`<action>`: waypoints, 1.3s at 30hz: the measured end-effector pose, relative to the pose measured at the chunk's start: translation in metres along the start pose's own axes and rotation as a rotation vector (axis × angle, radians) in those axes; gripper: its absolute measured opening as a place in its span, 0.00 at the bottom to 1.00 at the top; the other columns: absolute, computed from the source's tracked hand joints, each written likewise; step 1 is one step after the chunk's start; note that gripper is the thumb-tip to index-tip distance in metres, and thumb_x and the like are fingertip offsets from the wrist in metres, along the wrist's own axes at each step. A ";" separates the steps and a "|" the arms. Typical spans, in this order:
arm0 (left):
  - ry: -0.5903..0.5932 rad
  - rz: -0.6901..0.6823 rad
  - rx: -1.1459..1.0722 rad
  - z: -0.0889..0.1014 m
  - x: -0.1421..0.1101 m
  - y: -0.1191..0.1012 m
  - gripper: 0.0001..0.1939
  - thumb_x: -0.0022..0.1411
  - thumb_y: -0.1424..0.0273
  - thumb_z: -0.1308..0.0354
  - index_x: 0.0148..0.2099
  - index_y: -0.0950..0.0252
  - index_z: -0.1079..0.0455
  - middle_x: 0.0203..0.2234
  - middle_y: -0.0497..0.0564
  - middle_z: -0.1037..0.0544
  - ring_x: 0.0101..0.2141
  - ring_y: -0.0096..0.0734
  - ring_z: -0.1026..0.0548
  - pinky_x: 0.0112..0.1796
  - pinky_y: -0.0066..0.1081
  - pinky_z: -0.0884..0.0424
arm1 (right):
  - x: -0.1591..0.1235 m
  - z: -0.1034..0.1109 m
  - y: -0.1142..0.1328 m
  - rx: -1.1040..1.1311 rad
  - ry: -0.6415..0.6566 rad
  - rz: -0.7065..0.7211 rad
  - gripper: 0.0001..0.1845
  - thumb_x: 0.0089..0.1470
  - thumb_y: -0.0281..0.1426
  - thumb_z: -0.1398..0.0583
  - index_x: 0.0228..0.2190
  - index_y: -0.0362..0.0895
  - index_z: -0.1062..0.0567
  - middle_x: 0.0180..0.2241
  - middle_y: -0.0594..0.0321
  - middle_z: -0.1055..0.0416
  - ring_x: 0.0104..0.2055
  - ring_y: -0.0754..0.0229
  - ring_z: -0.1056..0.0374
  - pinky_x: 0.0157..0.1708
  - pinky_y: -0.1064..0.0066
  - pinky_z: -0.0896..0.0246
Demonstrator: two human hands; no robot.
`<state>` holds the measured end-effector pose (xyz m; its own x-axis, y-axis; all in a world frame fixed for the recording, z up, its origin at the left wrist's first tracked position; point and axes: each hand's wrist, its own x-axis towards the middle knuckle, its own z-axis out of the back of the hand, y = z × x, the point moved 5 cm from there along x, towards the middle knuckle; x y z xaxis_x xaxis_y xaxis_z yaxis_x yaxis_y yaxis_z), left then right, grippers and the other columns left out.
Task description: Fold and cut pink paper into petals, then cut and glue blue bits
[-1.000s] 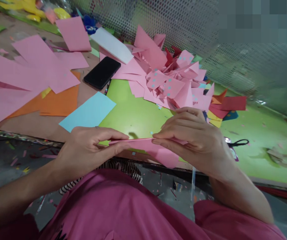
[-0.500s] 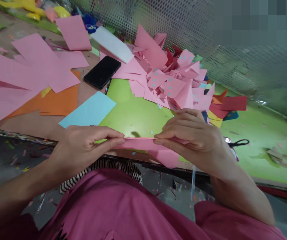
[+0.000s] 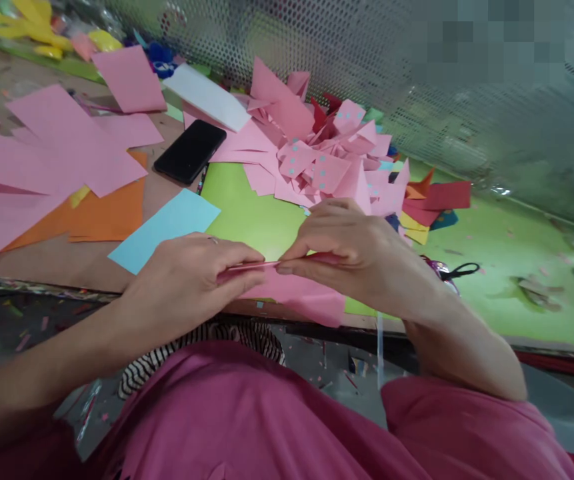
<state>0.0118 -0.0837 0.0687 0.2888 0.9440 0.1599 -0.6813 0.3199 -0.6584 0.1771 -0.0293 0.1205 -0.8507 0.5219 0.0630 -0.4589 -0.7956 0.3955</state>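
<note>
1. Head view, far left: long pink paper strips (image 3: pixel 41 150) lie flat and overlapping on the brown counter (image 3: pixel 81 263); matte, straight-cut edges. An orange sheet (image 3: pixel 101 217) shows from under them.
2. Further in: a black phone (image 3: pixel 190 151) lies face up, glossy, its long axis running diagonally away from the person. Near it on the near side, a light blue paper rectangle (image 3: pixel 167 227) lies flat, touching a lime green sheet (image 3: pixel 251 213).
3. Left hand (image 3: pixel 191 283): fingers closed, pinching the left end of a folded pink paper (image 3: pixel 301 297). Thumb on top, fingertips pointing right.
4. Key relation: the pink paper sits between the two hands, above the near edge of the counter. Its folded edge runs left–right; the loose body hangs down toward the person's lap. Both hands grip it, fingertips nearly meeting at the fold, neither nearer than the other.
5. Right hand (image 3: pixel 351 250): fingers closed on the same fold from the right, thumb beneath; grip narrow.
6. Behind the hands: a heap of folded pink pieces (image 3: pixel 317 153), some with pale blue dots, creased and angular.
7. Right: red and yellow paper scraps (image 3: pixel 437 200); scissors (image 3: pixel 459 270) with black handles on the green surface, partly hidden by the right wrist.
</note>
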 end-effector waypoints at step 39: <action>0.010 0.226 -0.031 0.024 -0.001 0.003 0.18 0.64 0.52 0.43 0.34 0.57 0.20 0.25 0.40 0.18 0.26 0.28 0.25 0.28 0.22 0.34 | -0.012 0.024 -0.017 -0.070 -0.050 -0.020 0.10 0.63 0.34 0.38 0.31 0.45 0.20 0.30 0.65 0.21 0.35 0.62 0.31 0.45 0.65 0.45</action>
<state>-0.0063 -0.0816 0.0845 0.1378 0.9905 -0.0016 -0.7087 0.0975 -0.6988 0.2015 -0.0149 0.1348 -0.8281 0.5512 0.1023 -0.4938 -0.8036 0.3322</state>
